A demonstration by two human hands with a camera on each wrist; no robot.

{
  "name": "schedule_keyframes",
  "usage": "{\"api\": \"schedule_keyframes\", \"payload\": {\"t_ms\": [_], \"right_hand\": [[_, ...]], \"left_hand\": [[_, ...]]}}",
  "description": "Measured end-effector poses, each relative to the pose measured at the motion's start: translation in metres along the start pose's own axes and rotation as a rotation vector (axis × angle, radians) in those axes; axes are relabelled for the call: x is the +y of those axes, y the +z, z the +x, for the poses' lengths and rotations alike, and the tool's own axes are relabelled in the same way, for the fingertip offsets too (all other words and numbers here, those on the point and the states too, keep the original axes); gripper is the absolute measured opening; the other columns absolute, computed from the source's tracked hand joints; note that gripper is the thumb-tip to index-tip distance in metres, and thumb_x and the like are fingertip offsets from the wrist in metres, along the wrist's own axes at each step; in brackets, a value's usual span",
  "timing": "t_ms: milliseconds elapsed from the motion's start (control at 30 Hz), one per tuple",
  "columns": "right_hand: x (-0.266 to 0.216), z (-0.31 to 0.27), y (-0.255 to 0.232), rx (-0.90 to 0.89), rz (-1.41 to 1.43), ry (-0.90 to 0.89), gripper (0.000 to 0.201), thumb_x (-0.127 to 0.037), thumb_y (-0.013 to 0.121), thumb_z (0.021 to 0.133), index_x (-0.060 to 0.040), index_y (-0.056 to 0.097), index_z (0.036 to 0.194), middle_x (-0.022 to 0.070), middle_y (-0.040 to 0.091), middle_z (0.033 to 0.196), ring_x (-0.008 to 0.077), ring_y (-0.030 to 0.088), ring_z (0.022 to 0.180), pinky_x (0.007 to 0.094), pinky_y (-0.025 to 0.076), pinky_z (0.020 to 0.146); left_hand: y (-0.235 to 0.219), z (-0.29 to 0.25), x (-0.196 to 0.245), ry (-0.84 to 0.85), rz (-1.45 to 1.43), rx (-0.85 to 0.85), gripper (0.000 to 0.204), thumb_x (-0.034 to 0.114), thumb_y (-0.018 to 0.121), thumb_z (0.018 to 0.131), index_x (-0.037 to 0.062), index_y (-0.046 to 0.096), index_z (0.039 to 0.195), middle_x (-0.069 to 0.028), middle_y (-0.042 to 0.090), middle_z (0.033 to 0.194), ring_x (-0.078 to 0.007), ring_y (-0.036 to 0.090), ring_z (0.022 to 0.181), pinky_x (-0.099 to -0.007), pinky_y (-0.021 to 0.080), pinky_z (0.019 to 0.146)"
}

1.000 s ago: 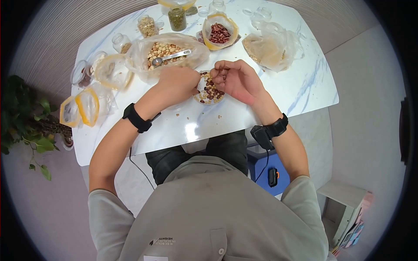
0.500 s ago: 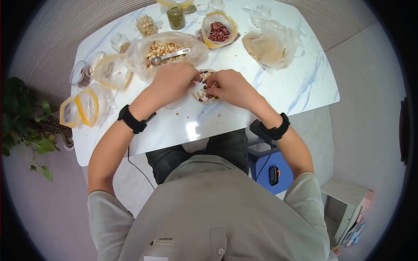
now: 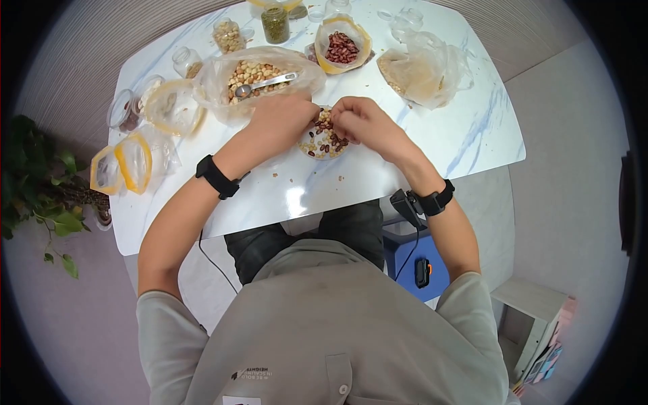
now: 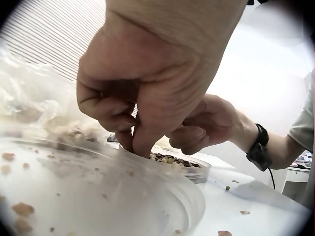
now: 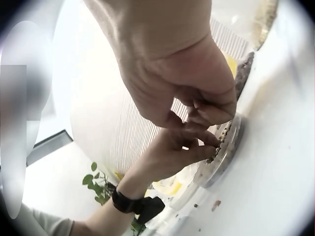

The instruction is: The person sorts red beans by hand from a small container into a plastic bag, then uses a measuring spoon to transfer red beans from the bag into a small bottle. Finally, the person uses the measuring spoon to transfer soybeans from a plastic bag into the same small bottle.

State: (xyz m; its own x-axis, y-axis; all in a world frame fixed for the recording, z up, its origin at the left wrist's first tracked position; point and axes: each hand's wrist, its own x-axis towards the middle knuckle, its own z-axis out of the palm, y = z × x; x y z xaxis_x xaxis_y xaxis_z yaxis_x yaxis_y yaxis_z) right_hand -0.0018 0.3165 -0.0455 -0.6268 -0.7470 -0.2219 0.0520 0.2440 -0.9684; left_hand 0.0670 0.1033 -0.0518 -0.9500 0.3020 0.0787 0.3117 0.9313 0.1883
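A round clear dish [image 3: 324,156] holds dark red beans and pale beans mixed together. My left hand [image 3: 280,128] bends over its left side, thumb and fingers close together down at the beans; a pinched bean cannot be made out. Above the dish's right side, my right hand [image 3: 373,129] has its fingers curled towards the thumb, and nothing shows between them. In the left wrist view the beans [image 4: 172,161] lie beyond the left fingertips. The right wrist view shows the right hand [image 5: 192,78] above the left hand [image 5: 170,152], whose fingertips reach the dish's contents.
An open bag of nuts [image 3: 223,108] with a metal spoon [image 3: 270,84] stands behind the left hand. Further back are a bag of red beans [image 3: 342,48], a green-filled jar [image 3: 275,25] and a clear bag [image 3: 432,74]. A clear lid [image 4: 142,196] lies near the dish.
The right hand turned over from palm up and reached down into the dish, then rose slightly to the right. The left hand stayed at the dish's left side, shifting a little.
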Motion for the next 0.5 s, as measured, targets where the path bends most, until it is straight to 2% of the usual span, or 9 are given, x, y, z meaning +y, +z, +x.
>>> {"api": "schedule_keyframes", "payload": {"t_ms": [67, 133, 167, 267, 367, 400, 500], "right_hand": [[0.000, 0.000, -0.006, -0.060, 0.464, 0.074, 0.010, -0.013, 0.063, 0.095, -0.0046, 0.066, 0.093, 0.0032, 0.068, 0.080, 0.0092, 0.057, 0.067, 0.0244, 0.047, 0.061], [-0.006, 0.003, -0.003, 0.024, 0.480, 0.054, 0.014, -0.013, 0.062, 0.095, -0.0012, 0.068, 0.094, 0.0014, 0.066, 0.077, 0.0088, 0.056, 0.067, 0.0236, 0.046, 0.062], [-0.008, 0.005, 0.000, 0.065, 0.490, 0.044, 0.016, -0.014, 0.062, 0.095, 0.0005, 0.069, 0.095, 0.0005, 0.065, 0.076, 0.0086, 0.055, 0.066, 0.0232, 0.046, 0.063], [-0.001, 0.018, -0.004, 0.037, -0.319, -0.165, 0.020, -0.014, 0.064, 0.094, 0.0021, 0.074, 0.100, 0.0056, 0.070, 0.077, 0.0150, 0.063, 0.068, 0.0275, 0.051, 0.067], [-0.003, 0.021, 0.006, 0.129, -0.766, -0.251, 0.022, -0.014, 0.068, 0.091, -0.0006, 0.078, 0.106, 0.0128, 0.074, 0.081, 0.0239, 0.070, 0.074, 0.0339, 0.055, 0.073], [0.003, 0.027, 0.005, 0.068, -0.796, -0.258, 0.023, -0.014, 0.070, 0.090, -0.0043, 0.079, 0.109, 0.0188, 0.075, 0.088, 0.0329, 0.072, 0.080, 0.0394, 0.056, 0.078], [0.006, 0.031, 0.008, 0.000, -0.855, -0.323, 0.020, -0.014, 0.069, 0.091, -0.0042, 0.079, 0.106, 0.0190, 0.075, 0.090, 0.0358, 0.071, 0.084, 0.0419, 0.056, 0.079]], "left_hand": [[0.002, 0.000, 0.001, 0.033, -0.018, 0.048, 0.011, 0.020, 0.071, 0.090, 0.0108, 0.074, 0.095, -0.0078, 0.071, 0.093, -0.0319, 0.071, 0.090, -0.0452, 0.054, 0.073], [0.004, -0.002, -0.001, 0.087, -0.067, 0.134, 0.013, 0.020, 0.068, 0.092, 0.0076, 0.071, 0.091, -0.0129, 0.070, 0.089, -0.0367, 0.071, 0.088, -0.0492, 0.054, 0.071], [0.003, -0.003, -0.003, 0.074, -0.089, 0.121, 0.013, 0.020, 0.068, 0.092, 0.0075, 0.071, 0.092, -0.0128, 0.070, 0.089, -0.0364, 0.071, 0.088, -0.0490, 0.054, 0.071], [0.001, -0.007, -0.007, 0.057, -0.155, 0.082, 0.013, 0.020, 0.067, 0.093, 0.0075, 0.070, 0.095, -0.0122, 0.071, 0.089, -0.0351, 0.070, 0.089, -0.0484, 0.054, 0.073], [-0.009, -0.012, -0.009, 0.085, -0.186, 0.045, 0.011, 0.019, 0.068, 0.094, 0.0092, 0.071, 0.097, -0.0104, 0.072, 0.091, -0.0335, 0.070, 0.090, -0.0476, 0.054, 0.074], [-0.011, -0.013, -0.009, 0.098, -0.175, 0.030, 0.010, 0.019, 0.068, 0.094, 0.0103, 0.072, 0.098, -0.0094, 0.072, 0.091, -0.0329, 0.070, 0.090, -0.0472, 0.054, 0.074], [-0.015, -0.017, -0.008, 0.125, -0.204, -0.014, 0.012, 0.018, 0.071, 0.092, 0.0115, 0.075, 0.102, -0.0071, 0.072, 0.095, -0.0310, 0.070, 0.092, -0.0441, 0.055, 0.076]]}}
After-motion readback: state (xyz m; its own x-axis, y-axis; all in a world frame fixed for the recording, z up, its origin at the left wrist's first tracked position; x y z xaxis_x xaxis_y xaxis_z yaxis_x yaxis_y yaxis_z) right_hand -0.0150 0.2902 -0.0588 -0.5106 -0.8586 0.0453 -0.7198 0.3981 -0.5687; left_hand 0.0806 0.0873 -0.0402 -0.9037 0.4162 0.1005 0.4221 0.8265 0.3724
